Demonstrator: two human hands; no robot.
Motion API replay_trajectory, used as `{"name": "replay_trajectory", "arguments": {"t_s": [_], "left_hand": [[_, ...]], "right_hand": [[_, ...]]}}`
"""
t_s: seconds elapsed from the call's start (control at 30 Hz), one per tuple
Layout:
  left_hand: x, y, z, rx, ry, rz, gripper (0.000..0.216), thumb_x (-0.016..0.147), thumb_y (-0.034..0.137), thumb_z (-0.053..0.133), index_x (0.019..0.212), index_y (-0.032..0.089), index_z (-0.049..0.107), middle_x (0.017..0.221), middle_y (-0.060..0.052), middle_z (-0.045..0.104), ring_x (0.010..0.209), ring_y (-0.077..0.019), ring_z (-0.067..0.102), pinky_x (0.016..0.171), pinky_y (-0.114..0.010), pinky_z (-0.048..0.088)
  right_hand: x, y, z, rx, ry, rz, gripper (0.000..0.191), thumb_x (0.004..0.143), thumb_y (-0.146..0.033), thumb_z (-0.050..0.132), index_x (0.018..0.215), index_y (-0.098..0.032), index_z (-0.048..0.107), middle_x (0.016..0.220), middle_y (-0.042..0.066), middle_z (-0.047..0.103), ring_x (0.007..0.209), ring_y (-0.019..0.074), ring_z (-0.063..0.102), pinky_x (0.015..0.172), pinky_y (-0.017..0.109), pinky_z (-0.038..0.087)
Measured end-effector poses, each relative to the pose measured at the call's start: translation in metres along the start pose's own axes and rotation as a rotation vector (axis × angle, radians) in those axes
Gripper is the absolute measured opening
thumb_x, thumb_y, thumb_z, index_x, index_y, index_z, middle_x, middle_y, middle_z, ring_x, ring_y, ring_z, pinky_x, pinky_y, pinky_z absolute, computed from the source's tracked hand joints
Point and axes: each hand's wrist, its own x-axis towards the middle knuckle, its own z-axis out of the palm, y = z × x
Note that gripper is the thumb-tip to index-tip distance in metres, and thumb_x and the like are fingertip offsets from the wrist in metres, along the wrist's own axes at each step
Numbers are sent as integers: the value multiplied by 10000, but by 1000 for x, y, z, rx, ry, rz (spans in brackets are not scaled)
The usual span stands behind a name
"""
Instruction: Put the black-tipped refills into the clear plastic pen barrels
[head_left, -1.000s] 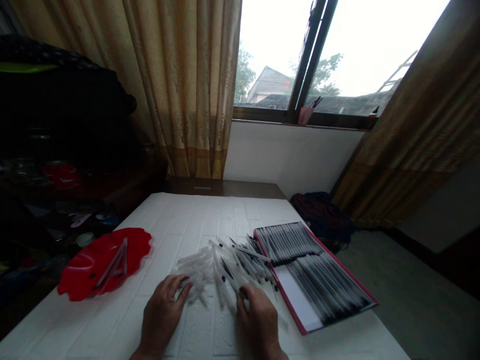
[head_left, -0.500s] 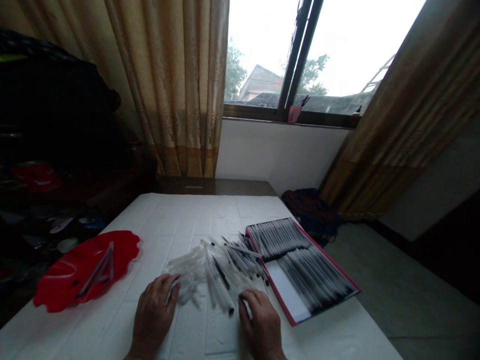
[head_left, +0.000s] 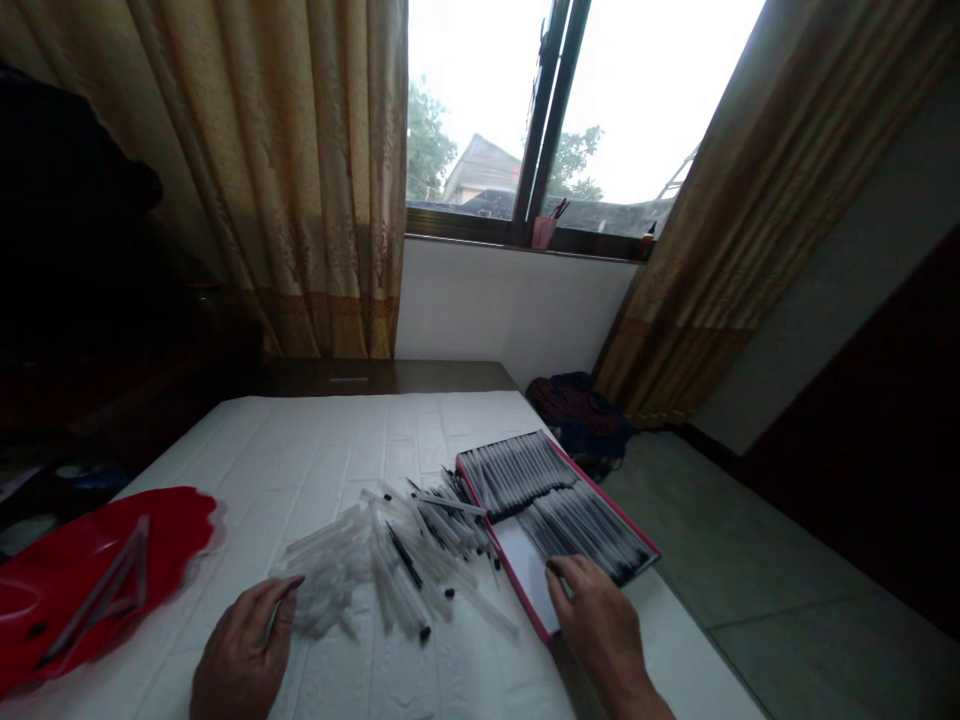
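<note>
A loose heap of clear pen barrels [head_left: 390,560], some with black tips, lies in the middle of the white table [head_left: 337,450]. My left hand [head_left: 240,660] rests at the heap's left edge, fingers curled around one clear barrel. My right hand [head_left: 600,625] reaches over the near end of a red-edged tray [head_left: 544,505] filled with rows of black-tipped pens, its fingertips touching the pens there. What the right fingers hold, if anything, does not show.
A red wavy-edged plate [head_left: 82,575] with a few pens lies at the left. Beyond the table are curtains [head_left: 285,170], a window and a dark bundle [head_left: 577,410] on the floor. The table's right edge drops to tiled floor [head_left: 765,590].
My right hand has moved right, from the heap to the red-edged tray. The camera has swung right, so everything sits further left. The left hand stays at the heap.
</note>
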Motion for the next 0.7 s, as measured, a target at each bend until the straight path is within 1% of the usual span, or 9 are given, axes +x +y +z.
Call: {"name": "replay_trajectory", "arguments": {"t_s": [0.07,0.17,0.33,0.47,0.57,0.7], "left_hand": [[1,-1,0,-4,-11,18,307,931,353,353,1053,218,601,934,-59,656,861,-195,625,815,-342,491],[2,0,-2,-21,-29,19,303,931,346,349,1050,226,601,943,-59,660,867,-194,627,827,-345,492],[2,2,-4,-31,-38,-10,294,923,331,353,1044,244,606,952,-56,662,875,-202,630,827,-358,499],[2,1,-4,-37,-61,-39,273,903,355,397,1046,256,608,931,-36,660,858,-188,630,828,-327,503],[3,1,-4,-43,-54,-41,267,903,355,401,1036,255,609,928,-33,656,852,-186,631,830,-326,502],[4,2,-5,-35,-52,-19,265,912,339,387,1028,251,609,938,-40,655,856,-191,633,828,-335,500]], "right_hand": [[5,7,-6,-91,-116,50,196,849,-231,507,859,-240,703,883,50,715,846,213,663,653,269,452],[7,12,-6,-168,-184,57,160,826,-217,543,821,-230,702,869,66,716,839,229,676,638,282,444],[9,13,2,-233,-157,49,70,769,-176,611,774,-197,678,822,90,719,807,256,681,614,294,421],[15,12,6,-250,-179,38,89,740,-116,605,743,-170,676,792,113,725,790,259,682,617,293,410],[17,11,5,-261,-187,8,97,756,-120,585,754,-163,672,794,117,723,778,256,681,621,295,406],[13,12,3,-249,-137,-34,114,806,-149,538,769,-180,641,798,86,708,788,233,674,633,285,405]]}}
